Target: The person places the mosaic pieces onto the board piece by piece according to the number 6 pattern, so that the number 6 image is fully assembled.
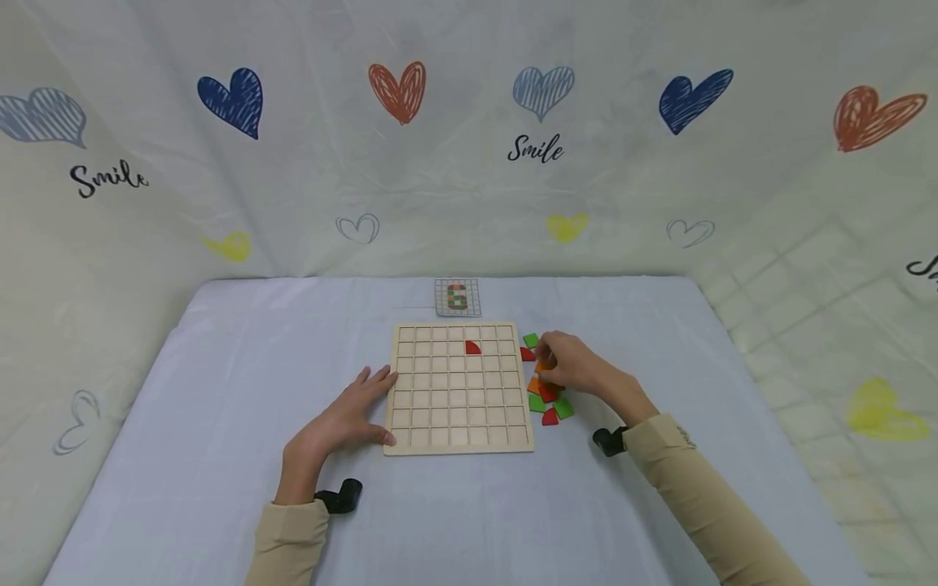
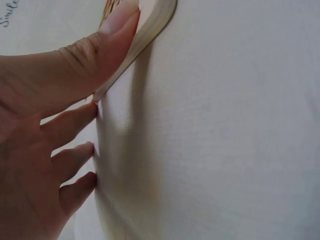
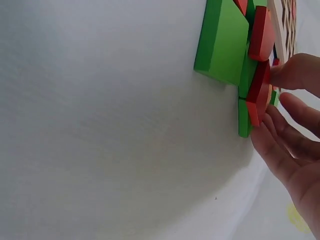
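My left hand rests at the left edge of a square wooden grid board, fingers spread and thumb on the near corner. In the left wrist view the thumb lies on the board's rim. On the board sits one red quarter-circle tile. My right hand is over the loose tiles by the board's right side, its fingertips at an orange tile. The right wrist view puts the thumb and fingers beside a red tile; I cannot tell if they grip a tile.
Around the right hand lie green tiles and red tiles, some overlapping. A small pattern card with a coloured figure on a grid lies behind the board. White cloth covers the table, which ends at a printed backdrop.
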The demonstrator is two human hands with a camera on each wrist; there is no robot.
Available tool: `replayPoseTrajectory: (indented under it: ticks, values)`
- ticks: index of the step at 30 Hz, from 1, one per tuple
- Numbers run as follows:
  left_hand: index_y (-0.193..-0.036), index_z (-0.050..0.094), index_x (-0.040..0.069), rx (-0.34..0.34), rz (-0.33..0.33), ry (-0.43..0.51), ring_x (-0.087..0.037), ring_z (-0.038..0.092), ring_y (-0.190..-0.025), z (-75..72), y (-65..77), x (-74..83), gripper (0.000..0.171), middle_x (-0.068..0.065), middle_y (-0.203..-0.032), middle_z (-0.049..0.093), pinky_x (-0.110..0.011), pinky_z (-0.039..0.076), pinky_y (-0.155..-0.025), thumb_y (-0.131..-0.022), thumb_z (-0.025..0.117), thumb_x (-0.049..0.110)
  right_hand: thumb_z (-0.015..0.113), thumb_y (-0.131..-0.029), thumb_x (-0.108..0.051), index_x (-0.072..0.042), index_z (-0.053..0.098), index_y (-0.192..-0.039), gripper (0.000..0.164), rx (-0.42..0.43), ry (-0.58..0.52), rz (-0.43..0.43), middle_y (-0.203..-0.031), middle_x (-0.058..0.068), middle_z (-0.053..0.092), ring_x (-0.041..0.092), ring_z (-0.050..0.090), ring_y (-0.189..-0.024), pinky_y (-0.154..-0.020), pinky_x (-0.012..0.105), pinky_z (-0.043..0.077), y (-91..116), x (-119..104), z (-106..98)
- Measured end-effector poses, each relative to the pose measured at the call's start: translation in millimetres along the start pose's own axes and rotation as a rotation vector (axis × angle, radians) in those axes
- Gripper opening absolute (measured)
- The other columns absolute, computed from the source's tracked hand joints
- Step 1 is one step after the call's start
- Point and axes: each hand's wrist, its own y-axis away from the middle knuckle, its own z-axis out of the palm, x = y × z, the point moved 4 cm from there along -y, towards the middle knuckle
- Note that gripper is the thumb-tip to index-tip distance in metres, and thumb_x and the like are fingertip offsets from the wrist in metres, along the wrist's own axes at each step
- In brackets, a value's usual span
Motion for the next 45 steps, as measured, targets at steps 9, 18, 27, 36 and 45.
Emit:
replayPoseTrajectory:
  ticks: [9, 18, 27, 36, 45]
  values:
    - [-0.161, 0.034, 0.005, -0.004, -0.001, 0.007, -0.044, 0.004, -0.159, 1.7, 0.7, 2.8, 0.106, -0.014, -0.171, 0.022, -0.067, 0.019, -0.123, -0.074, 0.092, 0.019, 0.078, -0.086, -0.016, -0.001, 0.061, -0.115, 0.036, 0.022, 0.126, 0.017, -0.102, 0.008, 0.066, 0.021, 0.058, -0.089, -0.08, 0.035, 0.057, 3.1, -1.7, 1.1]
    - [-0.161, 0.034, 0.007, -0.003, -0.018, 0.005, -0.043, 0.004, -0.159, 2.3, 1.4, 2.0, 0.106, -0.012, -0.171, 0.022, -0.067, 0.02, -0.123, -0.073, 0.092, 0.02, 0.078, -0.087, -0.013, 0.001, 0.062, -0.118, 0.038, 0.005, 0.065, 0.017, -0.108, 0.012, 0.064, 0.023, 0.057, -0.094, -0.083, 0.035, 0.057, 3.8, 0.4, 0.4]
    - [-0.161, 0.034, 0.006, -0.003, -0.006, 0.004, -0.044, 0.004, -0.159, 1.9, 1.8, 0.6, 0.106, -0.013, -0.171, 0.022, -0.068, 0.02, -0.123, -0.073, 0.092, 0.019, 0.077, -0.086, -0.007, -0.001, 0.069, -0.108, 0.024, 0.015, -0.025, -0.018, -0.097, 0.008, 0.064, 0.022, 0.056, -0.089, -0.078, 0.032, 0.053, 5.0, 4.5, 0.0]
    - [-0.161, 0.033, 0.006, -0.004, -0.003, 0.001, -0.044, 0.004, -0.159, 0.7, 0.7, -0.1, 0.106, -0.013, -0.171, 0.022, -0.067, 0.019, -0.124, -0.074, 0.092, 0.02, 0.071, -0.09, -0.009, -0.006, 0.074, -0.11, 0.021, 0.004, -0.129, 0.037, -0.106, 0.008, 0.07, 0.025, 0.059, -0.095, -0.084, 0.037, 0.055, 9.1, 12.6, -6.5]
    - [-0.161, 0.033, 0.006, -0.001, -0.01, 0.001, -0.043, 0.003, -0.159, 0.1, -0.3, 0.5, 0.106, -0.013, -0.171, 0.022, -0.067, 0.018, -0.124, -0.074, 0.092, 0.019, 0.077, -0.089, -0.016, -0.009, 0.075, -0.12, 0.032, 0.018, -0.247, 0.047, -0.113, 0.008, 0.072, 0.025, 0.061, -0.1, -0.087, 0.035, 0.055, 5.0, 8.8, -6.4]
